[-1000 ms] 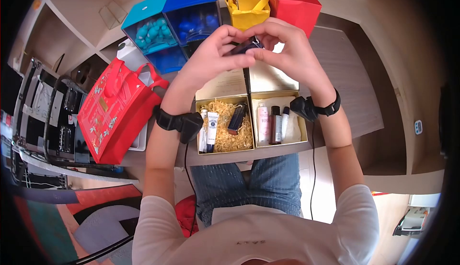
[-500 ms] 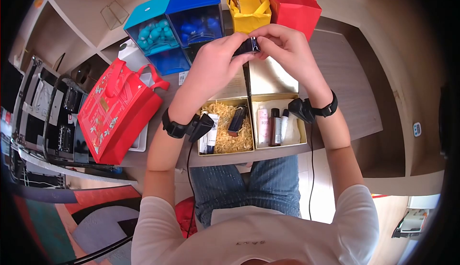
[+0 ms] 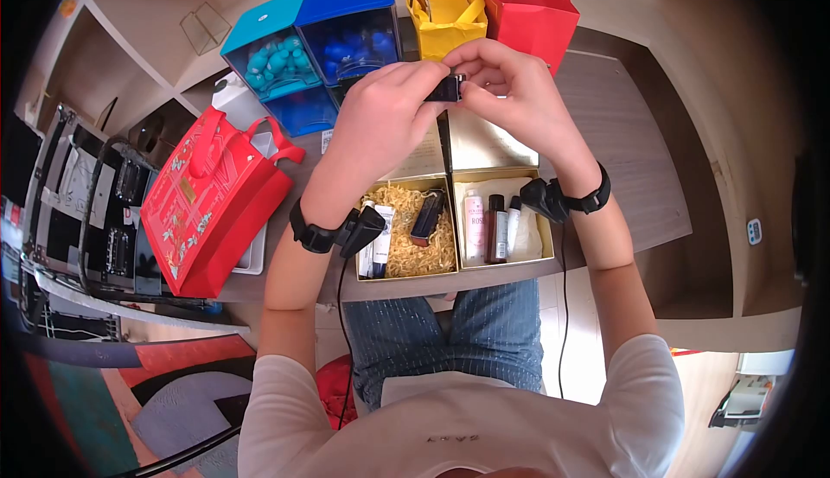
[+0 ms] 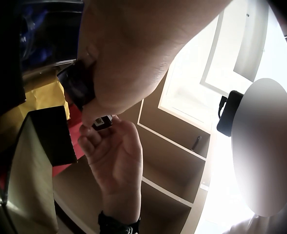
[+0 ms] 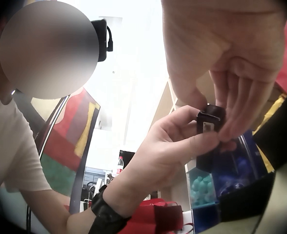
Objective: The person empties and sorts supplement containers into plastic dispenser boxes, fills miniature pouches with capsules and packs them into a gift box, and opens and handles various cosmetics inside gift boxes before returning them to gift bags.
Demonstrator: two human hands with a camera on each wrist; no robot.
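My left hand [image 3: 380,115] grips a small dark carton [image 3: 447,88], thumb on one side and fingers on the other. At the carton's end, my right hand [image 3: 523,98] pinches between thumb and fingertips. The right wrist view shows the carton [image 5: 208,126] upright, with a flap raised at its top end. Both hands are held above two gold-lined gift boxes. The left gift box [image 3: 406,276] holds shredded paper [image 3: 405,249], white tubes [image 3: 380,240] and another dark carton [image 3: 427,217]. In the right gift box [image 3: 510,262] are a pink bottle [image 3: 475,216], a dark bottle [image 3: 495,229] and a white tube [image 3: 513,226].
A red gift bag [image 3: 212,206] stands at the left. Behind the hands are a teal bin [image 3: 272,50] and a blue bin [image 3: 350,33], then a yellow bag [image 3: 448,15] and a red bag [image 3: 529,11]. Black cables [image 3: 563,322] hang from both wrists.
The carton has turned from slanting to nearly level. My left hand has rolled so its back faces up, and the right fingers have shifted onto the carton's end.
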